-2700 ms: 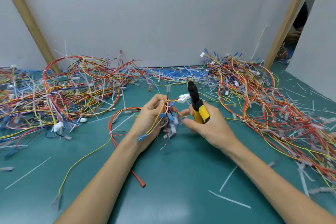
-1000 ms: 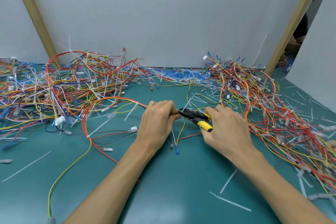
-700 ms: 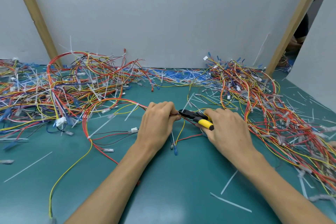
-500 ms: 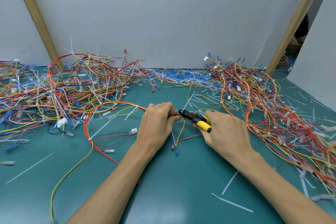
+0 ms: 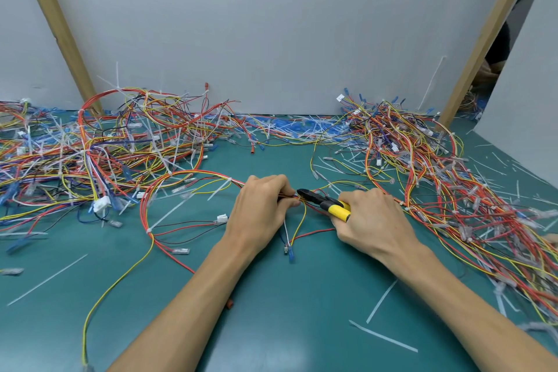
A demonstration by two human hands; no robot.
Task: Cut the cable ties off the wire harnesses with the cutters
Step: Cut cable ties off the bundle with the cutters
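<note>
The left hand, knuckles up near the middle of the tabletop, clenches a wire bundle of red and yellow strands. Just beside it the right hand grips the yellow-handled cutters, their black tip touching the strands at the left fingertips, where the fingers hide what the tip bites. More tangled wires form a left heap and a right heap along the side edges.

A wire harness is pinched by the left hand on the green table. Yellow-handled cutters are gripped by the right hand, their black tip set against the held wires.
</note>
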